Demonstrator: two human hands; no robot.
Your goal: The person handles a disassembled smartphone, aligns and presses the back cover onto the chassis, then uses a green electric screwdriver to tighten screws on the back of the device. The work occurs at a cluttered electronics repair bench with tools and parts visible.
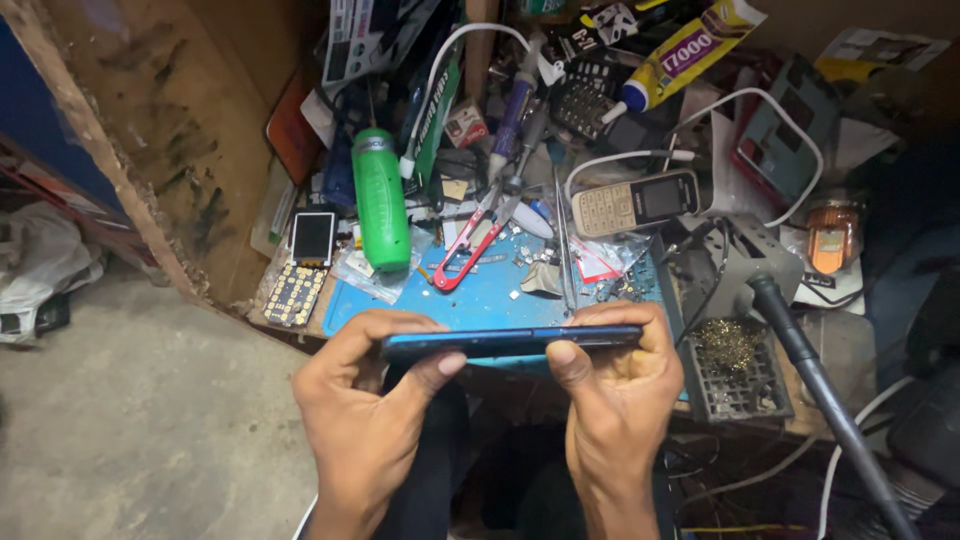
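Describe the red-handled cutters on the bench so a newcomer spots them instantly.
Start at the blue work mat above both hands. On its upper edge, right of the upright green bottle, lie the cutters. They alone have thin red looped handles.

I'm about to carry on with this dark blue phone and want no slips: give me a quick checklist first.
1. Left hand grips the phone: ok.
2. Right hand grips the other end: ok.
3. Phone held level, edge-on: ok.
4. Blue mat below free of loose bits: not ok, small parts scattered.
5. Red-handled snips within reach: ok.
6. Phone's screen condition: cannot tell.
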